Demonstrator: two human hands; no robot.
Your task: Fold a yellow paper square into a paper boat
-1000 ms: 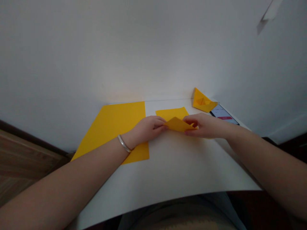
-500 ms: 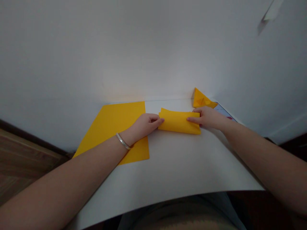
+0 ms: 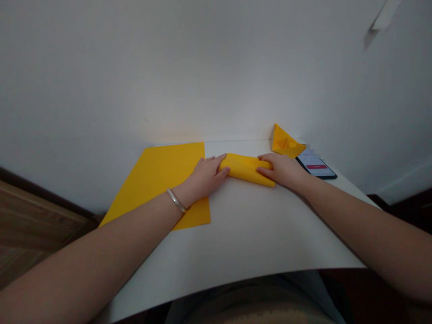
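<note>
A folded yellow paper strip (image 3: 246,168) lies on the white table (image 3: 243,234) near the wall. My left hand (image 3: 207,173) presses its left end, fingers stretched over the edge and thumb under it. My right hand (image 3: 281,168) holds the right end, fingers laid along the fold. A silver bangle (image 3: 175,201) circles my left wrist.
A large flat yellow sheet (image 3: 162,177) lies under my left forearm. A folded yellow paper boat (image 3: 286,144) stands at the back right by the wall. A phone (image 3: 315,166) with a lit screen lies beside it. The white wall rises just behind.
The paper went from a raised pointed flap to a wide folded band, and now to a narrower strip. Both hands moved back toward the wall with it, uncovering the phone.
</note>
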